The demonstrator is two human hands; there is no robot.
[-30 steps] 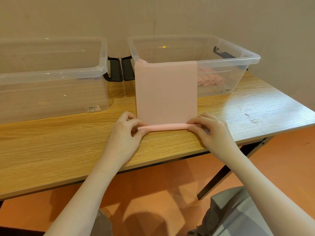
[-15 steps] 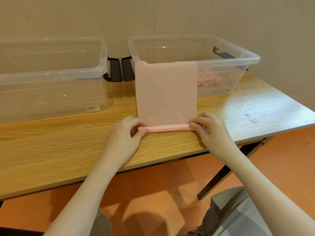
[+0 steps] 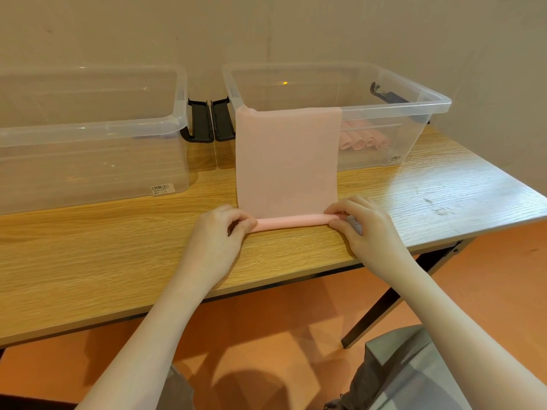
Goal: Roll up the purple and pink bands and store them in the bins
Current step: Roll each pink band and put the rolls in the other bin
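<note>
A person's left hand (image 3: pixel 217 232) and right hand (image 3: pixel 359 224) pinch each end of a pink band (image 3: pixel 287 161), fingers curled round its rolled edge on the desk (image 3: pixel 118 250); its far end drapes over the right bin (image 3: pixel 420 99), likely keeping it flat.

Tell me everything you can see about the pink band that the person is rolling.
The pink band is a thin, matte, pale pink sheet that looks like soft rubber or fabric. Its near end is rolled into a slim tube lying on the wooden table. The left hand pinches the tube's left end and the right hand pinches its right end. The unrolled part runs flat away from the person, climbs the front wall of the right bin and hangs over its rim. How far it reaches inside cannot be seen.
</note>
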